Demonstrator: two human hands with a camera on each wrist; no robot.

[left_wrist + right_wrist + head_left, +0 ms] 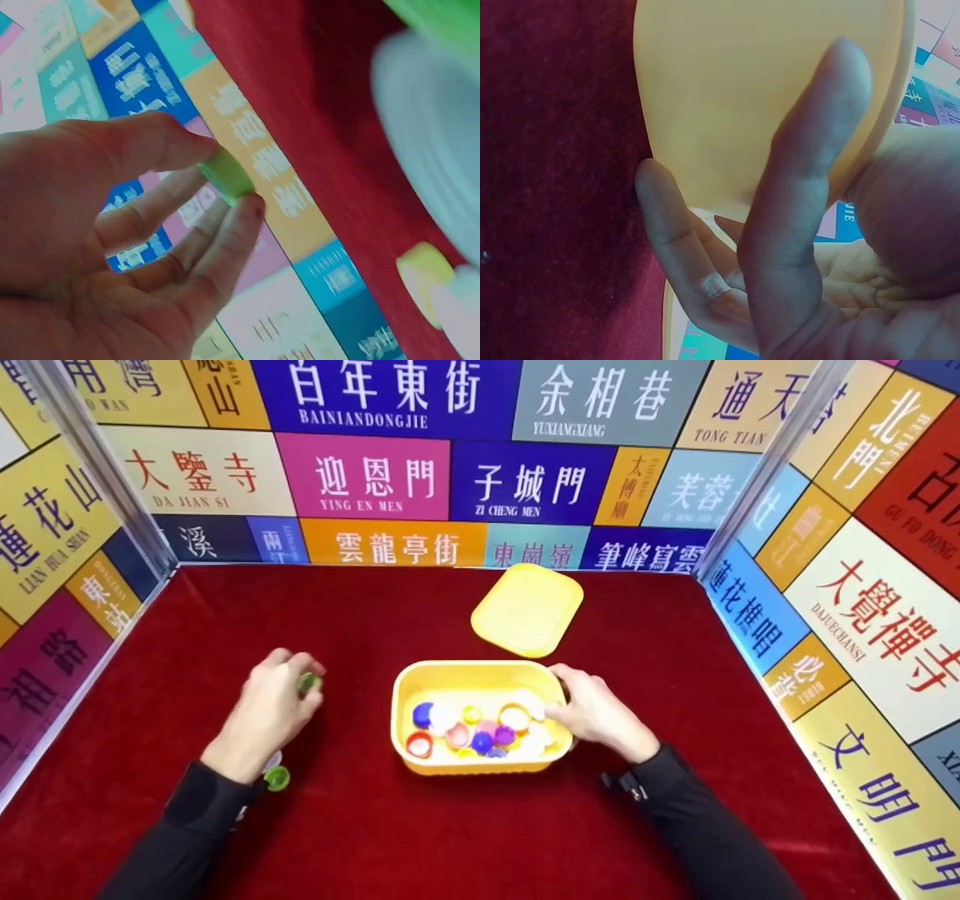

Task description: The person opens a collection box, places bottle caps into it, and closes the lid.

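My left hand point(274, 701) pinches a green bottle cap point(229, 176) between thumb and fingertips, left of a yellow plastic box point(480, 769). At the box's right end, my right hand point(604, 712) grips the wall, the thumb over the rim and the fingers along the outside. Inside the box lie several bottle caps in mixed colours, among them a red cap point(419, 745), a blue cap point(482, 742) and a purple cap point(504, 734). Beside my left wrist lie another green cap point(277, 778) and a whitish cap, partly hidden by the wrist.
A yellow lid point(529, 611) lies flat behind the box. Dark red cloth point(360, 832) covers the table. Panels printed with Chinese place names point(375, 476) stand along the back and both sides.
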